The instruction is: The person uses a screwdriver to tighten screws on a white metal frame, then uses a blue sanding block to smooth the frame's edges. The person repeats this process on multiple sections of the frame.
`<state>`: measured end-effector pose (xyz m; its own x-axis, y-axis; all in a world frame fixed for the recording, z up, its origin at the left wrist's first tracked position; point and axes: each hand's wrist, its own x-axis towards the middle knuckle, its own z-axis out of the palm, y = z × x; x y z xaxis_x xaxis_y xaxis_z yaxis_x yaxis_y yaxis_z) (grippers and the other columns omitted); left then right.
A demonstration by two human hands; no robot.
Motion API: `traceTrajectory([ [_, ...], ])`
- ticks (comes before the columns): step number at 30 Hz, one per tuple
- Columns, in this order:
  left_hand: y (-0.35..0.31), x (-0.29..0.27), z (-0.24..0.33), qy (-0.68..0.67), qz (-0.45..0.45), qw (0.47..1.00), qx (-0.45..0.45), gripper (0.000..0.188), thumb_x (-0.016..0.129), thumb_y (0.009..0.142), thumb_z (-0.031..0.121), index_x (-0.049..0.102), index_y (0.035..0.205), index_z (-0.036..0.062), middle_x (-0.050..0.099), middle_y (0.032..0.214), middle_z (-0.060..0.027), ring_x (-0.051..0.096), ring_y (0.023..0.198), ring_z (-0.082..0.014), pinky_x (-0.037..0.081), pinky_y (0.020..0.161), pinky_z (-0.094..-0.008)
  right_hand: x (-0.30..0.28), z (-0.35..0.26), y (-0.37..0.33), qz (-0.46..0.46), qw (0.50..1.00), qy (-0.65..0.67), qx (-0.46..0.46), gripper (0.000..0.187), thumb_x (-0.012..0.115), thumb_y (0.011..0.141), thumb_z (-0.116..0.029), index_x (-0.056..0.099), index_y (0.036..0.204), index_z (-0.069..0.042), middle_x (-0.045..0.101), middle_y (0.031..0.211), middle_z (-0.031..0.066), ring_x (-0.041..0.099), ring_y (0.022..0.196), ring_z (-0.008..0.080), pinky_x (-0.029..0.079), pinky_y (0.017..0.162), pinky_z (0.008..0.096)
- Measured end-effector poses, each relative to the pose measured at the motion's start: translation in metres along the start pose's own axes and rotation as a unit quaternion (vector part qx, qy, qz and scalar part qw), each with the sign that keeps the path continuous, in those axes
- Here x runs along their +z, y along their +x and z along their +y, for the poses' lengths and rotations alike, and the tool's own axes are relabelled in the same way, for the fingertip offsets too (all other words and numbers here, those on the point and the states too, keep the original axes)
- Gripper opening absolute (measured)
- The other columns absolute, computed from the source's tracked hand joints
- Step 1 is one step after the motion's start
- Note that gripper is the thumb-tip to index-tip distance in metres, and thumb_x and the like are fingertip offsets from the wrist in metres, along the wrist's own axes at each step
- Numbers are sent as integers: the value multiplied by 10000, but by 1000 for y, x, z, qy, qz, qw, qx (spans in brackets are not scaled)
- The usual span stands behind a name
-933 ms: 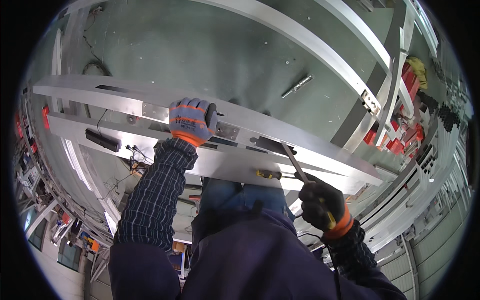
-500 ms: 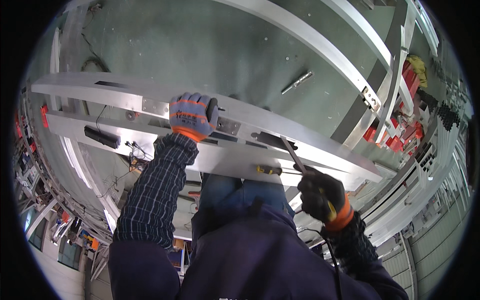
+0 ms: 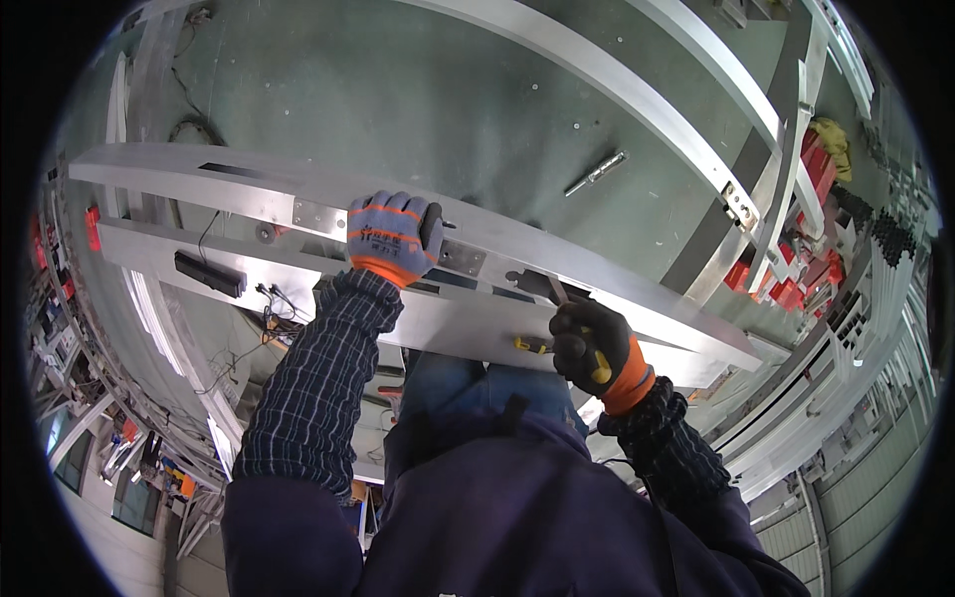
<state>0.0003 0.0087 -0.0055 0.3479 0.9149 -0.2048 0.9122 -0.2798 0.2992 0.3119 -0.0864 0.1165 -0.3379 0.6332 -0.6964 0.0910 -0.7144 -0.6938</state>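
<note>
In a grey and orange glove, my left hand (image 3: 395, 239) is closed over the upper edge of a long aluminium profile (image 3: 557, 251) lying across in front of me. A small dark tip sticks out beside that thumb. My right hand (image 3: 597, 353), its glove dark with an orange cuff, grips the black and yellow handle of a flat file (image 3: 559, 290). The file's narrow metal blade reaches to a dark slot cut in the profile. Beside this hand, a yellow-handled screwdriver (image 3: 533, 344) lies on a second, nearer profile (image 3: 448, 328); its shaft is hidden now.
A black bar-shaped device (image 3: 210, 274) with cables rests on the nearer profile at left. On the green floor beyond lies a silver rod-like tool (image 3: 597, 173). More aluminium profiles (image 3: 617, 95) stretch across the far right, near red parts (image 3: 788, 284) and a yellow cloth (image 3: 832, 147).
My right hand has moved left and slightly up with the file, bringing its blade into the dark slot's area and covering the screwdriver's shaft. The left hand keeps its hold on the profile.
</note>
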Motion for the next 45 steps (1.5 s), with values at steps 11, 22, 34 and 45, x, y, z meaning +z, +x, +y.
traceTrajectory([
  [11, -2, 2, -2, -3, 2, 1000, 5, 161, 691, 856, 293, 685, 843, 133, 680, 830, -54, 640, 835, -294, 443, 815, -472, 23, 3, 20, 34, 998, -10, -60, 257, 535, 1091, -284, 598, 1115, -36, 479, 757, -47, 478, 609, 34, 416, 557, 228],
  [22, -3, 3, -2, 1, 12, 1000, 6, 162, 694, 842, 296, 676, 830, 136, 679, 825, -58, 640, 823, -293, 447, 831, -472, 15, -1, 24, -14, 966, 238, 96, 285, 672, 995, -166, 620, 1200, 25, 644, 1009, 49, 646, 795, 102, 526, 704, 241],
  [34, -3, 2, -2, 13, -10, 1000, -11, 223, 689, 859, 359, 710, 882, 138, 705, 876, -45, 656, 859, -267, 462, 840, -460, 23, -38, -24, -22, 985, 64, 160, 491, 627, 943, -54, 555, 1427, -8, 613, 1033, 60, 652, 736, 169, 534, 651, 313],
  [45, -4, 1, -2, -14, -11, 1000, -10, 249, 677, 897, 373, 737, 907, 132, 728, 884, -41, 666, 860, -244, 482, 855, -455, 48, -74, -17, 74, 847, 419, 318, 412, 670, 931, -28, 604, 1334, -87, 608, 1057, 50, 648, 768, 137, 550, 661, 272],
])
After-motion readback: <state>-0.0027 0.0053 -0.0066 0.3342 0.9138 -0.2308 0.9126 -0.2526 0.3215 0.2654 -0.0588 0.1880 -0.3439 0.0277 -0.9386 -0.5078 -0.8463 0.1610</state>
